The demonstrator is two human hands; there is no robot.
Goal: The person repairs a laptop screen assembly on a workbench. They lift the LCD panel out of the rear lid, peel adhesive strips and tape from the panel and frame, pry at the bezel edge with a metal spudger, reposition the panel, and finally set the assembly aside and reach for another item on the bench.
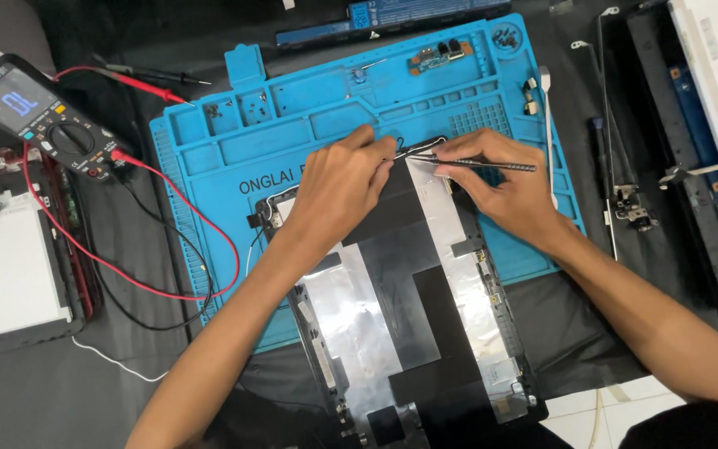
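The right hand (500,187) grips metal tweezers (479,164), tips meeting a black cable (420,148) at the top edge of a laptop lid panel (400,308). The left hand (338,187) pinches this cable with closed fingers. The panel lies on a blue repair mat (209,166) on the counter.

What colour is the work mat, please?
The mat is bright blue, in the head view.

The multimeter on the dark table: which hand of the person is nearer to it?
Left. The left hand rests on the laptop lid panel, to the right of the multimeter. The right hand, holding tweezers, is farther right still.
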